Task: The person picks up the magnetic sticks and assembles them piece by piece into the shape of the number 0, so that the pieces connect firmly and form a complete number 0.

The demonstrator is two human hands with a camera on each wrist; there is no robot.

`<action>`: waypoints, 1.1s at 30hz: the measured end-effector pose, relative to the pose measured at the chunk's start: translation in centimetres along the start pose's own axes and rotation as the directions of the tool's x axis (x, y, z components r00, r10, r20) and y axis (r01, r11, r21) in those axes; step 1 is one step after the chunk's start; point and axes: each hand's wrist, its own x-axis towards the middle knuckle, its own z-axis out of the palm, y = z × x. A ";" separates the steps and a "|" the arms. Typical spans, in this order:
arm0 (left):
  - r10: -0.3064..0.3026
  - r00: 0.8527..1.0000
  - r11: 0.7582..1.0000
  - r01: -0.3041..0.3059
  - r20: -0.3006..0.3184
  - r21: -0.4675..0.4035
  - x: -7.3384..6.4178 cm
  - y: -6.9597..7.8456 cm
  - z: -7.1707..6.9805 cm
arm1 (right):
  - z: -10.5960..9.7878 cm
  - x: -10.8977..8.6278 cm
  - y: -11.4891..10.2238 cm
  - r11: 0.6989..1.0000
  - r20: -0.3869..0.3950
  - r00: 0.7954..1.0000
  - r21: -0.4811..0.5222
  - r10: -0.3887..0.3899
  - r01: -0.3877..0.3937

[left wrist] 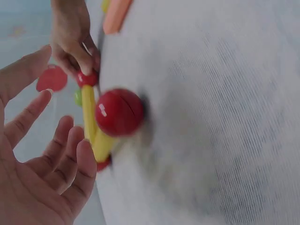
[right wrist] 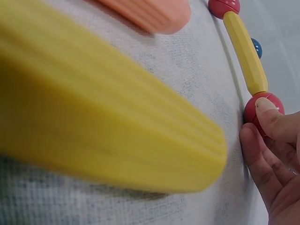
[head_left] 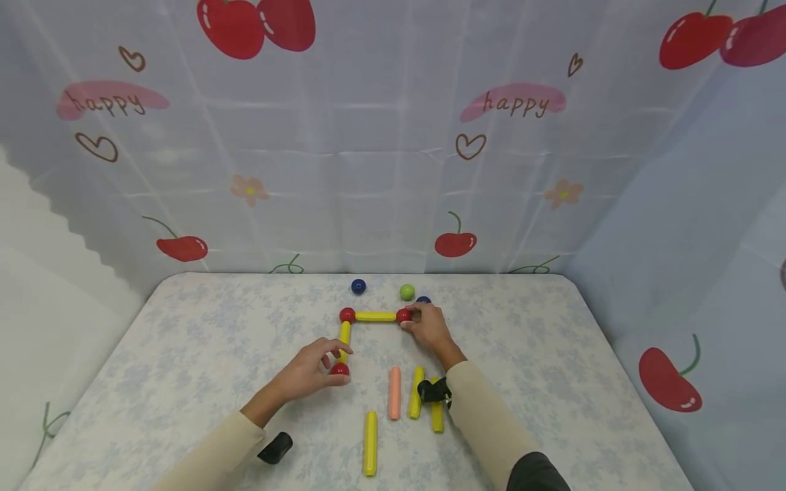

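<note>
Right wrist: right fingers [right wrist: 256,157] around red ball [right wrist: 250,111] at yellow rod [right wrist: 246,55].

Blue ball [head_left: 424,299] partly hidden by right hand [head_left: 430,329]. Yellow rod [head_left: 437,417] partly covered by black wrist device [head_left: 434,391]. Right wrist view: pink rod [right wrist: 152,13] cut off by top edge.

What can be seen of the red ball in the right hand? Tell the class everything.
The ball is round, red and shiny, possibly plastic. It appears to rest on the table, at the right end of a yellow stick that touches it. The right hand pinches and partly hides it.
</note>
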 end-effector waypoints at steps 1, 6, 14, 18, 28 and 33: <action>0.010 1.000 0.999 -0.009 0.022 -0.042 0.0 0.4 0.0 | -0.1 0.0 0.0 1.000 -0.001 1.000 -0.002 -0.001 0.001; 0.036 0.986 0.979 -0.002 0.162 -0.206 -0.5 2.3 0.9 | -0.2 0.1 -0.1 1.000 -0.002 1.000 0.001 -0.014 0.014; -0.084 0.944 0.928 0.191 0.318 -0.319 -1.6 3.3 4.2 | 0.1 0.1 -0.1 1.000 -0.010 1.000 -0.004 -0.011 0.011; -0.088 0.951 0.960 0.161 0.296 -0.231 -2.2 3.0 5.4 | 0.2 0.0 -0.1 1.000 -0.013 1.000 -0.007 -0.010 0.010; -0.065 0.970 0.996 0.076 0.233 -0.038 -2.8 3.2 6.7 | 0.1 0.0 -0.1 1.000 -0.004 1.000 -0.006 0.005 -0.005; -0.090 0.966 0.993 0.105 0.243 -0.050 -2.7 3.5 6.8 | 0.0 -0.1 -0.2 1.000 -0.002 1.000 -0.005 0.007 -0.007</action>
